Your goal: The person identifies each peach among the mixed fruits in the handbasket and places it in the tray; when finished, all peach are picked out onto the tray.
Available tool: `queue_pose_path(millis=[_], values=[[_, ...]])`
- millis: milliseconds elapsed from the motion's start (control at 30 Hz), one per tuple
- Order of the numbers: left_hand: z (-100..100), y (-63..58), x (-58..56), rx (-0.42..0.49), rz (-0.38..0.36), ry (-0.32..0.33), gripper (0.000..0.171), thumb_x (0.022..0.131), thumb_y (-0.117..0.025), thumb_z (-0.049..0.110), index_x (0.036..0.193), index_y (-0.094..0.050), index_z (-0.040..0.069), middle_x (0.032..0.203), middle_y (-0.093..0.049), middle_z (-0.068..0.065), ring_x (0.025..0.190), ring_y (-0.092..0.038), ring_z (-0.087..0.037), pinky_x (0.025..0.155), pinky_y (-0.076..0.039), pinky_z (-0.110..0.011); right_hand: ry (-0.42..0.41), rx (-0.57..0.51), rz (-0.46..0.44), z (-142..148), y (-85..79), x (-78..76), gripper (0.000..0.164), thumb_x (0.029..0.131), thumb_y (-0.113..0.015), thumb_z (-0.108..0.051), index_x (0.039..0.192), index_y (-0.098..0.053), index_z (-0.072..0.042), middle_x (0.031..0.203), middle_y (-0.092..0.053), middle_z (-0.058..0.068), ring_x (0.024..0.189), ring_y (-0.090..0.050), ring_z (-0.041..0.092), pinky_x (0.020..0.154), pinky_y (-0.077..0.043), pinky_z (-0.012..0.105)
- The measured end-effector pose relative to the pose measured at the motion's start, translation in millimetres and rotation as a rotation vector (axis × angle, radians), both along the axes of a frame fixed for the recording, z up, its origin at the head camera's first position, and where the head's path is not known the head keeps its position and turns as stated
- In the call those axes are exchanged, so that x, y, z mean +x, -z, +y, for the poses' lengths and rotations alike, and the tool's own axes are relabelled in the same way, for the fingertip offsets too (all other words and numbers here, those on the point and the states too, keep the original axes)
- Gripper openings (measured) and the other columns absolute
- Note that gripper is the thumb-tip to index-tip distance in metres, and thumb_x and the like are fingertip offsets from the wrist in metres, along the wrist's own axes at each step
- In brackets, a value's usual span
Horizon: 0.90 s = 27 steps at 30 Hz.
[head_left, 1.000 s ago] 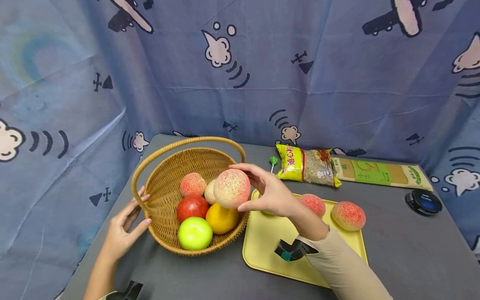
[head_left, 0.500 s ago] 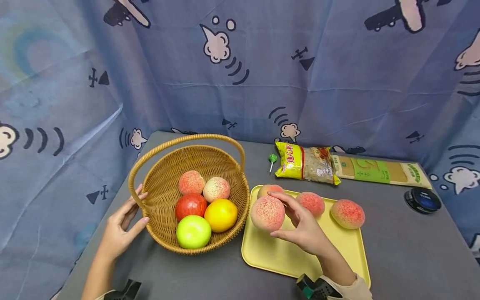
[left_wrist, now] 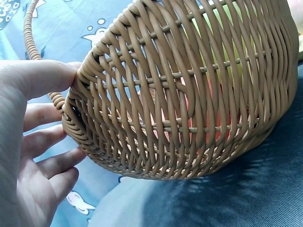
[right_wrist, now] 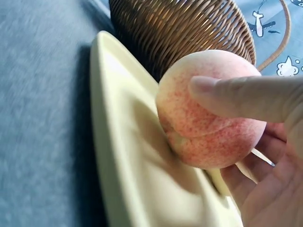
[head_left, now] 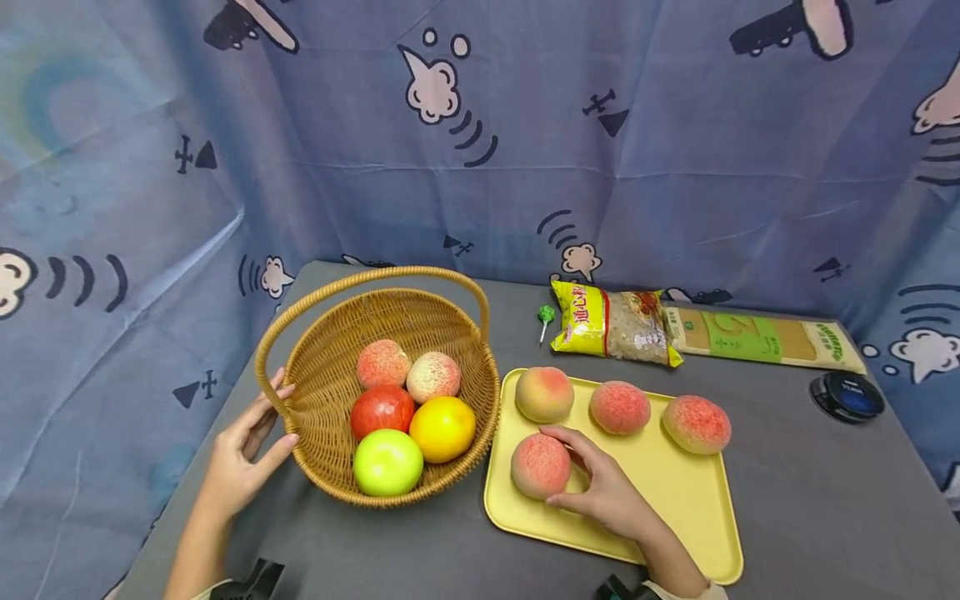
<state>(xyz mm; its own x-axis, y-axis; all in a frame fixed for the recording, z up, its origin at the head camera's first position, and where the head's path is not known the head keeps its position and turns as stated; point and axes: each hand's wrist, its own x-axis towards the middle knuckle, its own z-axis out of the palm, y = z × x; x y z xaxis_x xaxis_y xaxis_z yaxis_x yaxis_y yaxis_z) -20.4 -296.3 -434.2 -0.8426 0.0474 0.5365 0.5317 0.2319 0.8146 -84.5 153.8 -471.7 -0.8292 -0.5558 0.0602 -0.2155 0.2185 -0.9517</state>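
Observation:
At the left, a wicker basket (head_left: 315, 442) holds two peaches, a red apple (head_left: 382, 411), a green apple (head_left: 388, 462) and a yellow-orange fruit (head_left: 442, 428). My left hand (head_left: 237, 458) grips its left rim by the handle base, the thumb (left_wrist: 42, 78) on the near side and fingers spread beyond. My right hand (head_left: 603, 485) holds a pinkish peach (head_left: 541, 467) between thumb and fingers, low at the left front of the yellow tray (head_left: 667, 500). Whether that peach touches the tray is hard to tell. Behind it, three peaches lie along the tray's back: yellowish (head_left: 544, 394), red (head_left: 620, 407) and red-yellow (head_left: 697, 425).
Behind the tray lie a green lollipop (head_left: 545, 317), a yellow bag of pasta (head_left: 615, 323) and a long flat noodle pack (head_left: 765, 337). A round dark tin (head_left: 847, 397) stands at the right. A patterned blue curtain (head_left: 510, 150) hangs behind the grey table.
My right hand has carried the peach from above the basket rightward and down to the tray, uncovering the fruit in the basket. The left hand has stayed at the basket's rim.

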Motion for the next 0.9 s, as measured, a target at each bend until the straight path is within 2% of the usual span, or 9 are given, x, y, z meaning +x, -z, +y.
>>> queue_pose_path(millis=[100, 267, 400, 800, 900], values=[[0.2, -0.4, 0.3, -0.006, -0.011, 0.000, 0.054, 0.077, -0.056, -0.026, 0.129, -0.042, -0.021, 0.149, -0.026, -0.031, 0.141, -0.032, -0.019, 0.110, -0.033, -0.016, -0.031, 0.021, 0.012, 1.9, 2.9, 0.3, 0.080, 0.068, -0.084, -0.011, 0.139, -0.045, -0.017, 0.139, -0.048, 0.011, 0.128, -0.041, -0.004, 0.105, -0.030, 0.005], [0.2, -1.0, 2.7, -0.004, -0.074, -0.020, 0.055, 0.078, -0.055, -0.025, 0.130, -0.042, -0.020, 0.150, -0.025, -0.030, 0.141, -0.031, -0.018, 0.110, -0.032, -0.016, -0.103, 0.011, -0.017, 4.2, 3.4, 0.7, 0.079, 0.074, -0.080, -0.015, 0.142, -0.041, -0.017, 0.145, -0.043, 0.014, 0.132, -0.037, -0.004, 0.105, -0.029, 0.005], [0.1, -2.0, 4.0, -0.012, -0.116, -0.040, 0.055, 0.078, -0.055, -0.025, 0.131, -0.042, -0.019, 0.151, -0.024, -0.029, 0.142, -0.030, -0.016, 0.110, -0.032, -0.015, -0.118, 0.011, -0.032, 4.0, 1.8, 0.9, 0.077, 0.076, -0.079, -0.019, 0.143, -0.040, -0.018, 0.146, -0.042, 0.013, 0.133, -0.036, -0.004, 0.105, -0.028, 0.005], [1.0, -2.4, 3.4, -0.018, -0.126, -0.052, 0.055, 0.078, -0.055, -0.025, 0.131, -0.042, -0.019, 0.151, -0.024, -0.029, 0.142, -0.029, -0.017, 0.111, -0.031, -0.016, -0.145, 0.082, -0.043, 9.9, 1.6, 2.2, 0.080, 0.077, -0.079, -0.022, 0.145, -0.038, -0.019, 0.148, -0.040, 0.008, 0.133, -0.034, -0.005, 0.104, -0.026, 0.004], [0.8, -1.5, 2.6, -0.012, -0.101, -0.041, 0.054, 0.078, -0.055, -0.025, 0.130, -0.042, -0.020, 0.150, -0.024, -0.031, 0.142, -0.030, -0.017, 0.111, -0.031, -0.016, -0.157, 0.079, -0.057, 10.5, 0.9, 2.9, 0.080, 0.077, -0.079, -0.021, 0.146, -0.037, -0.018, 0.149, -0.039, 0.009, 0.133, -0.035, -0.003, 0.104, -0.027, 0.005]])
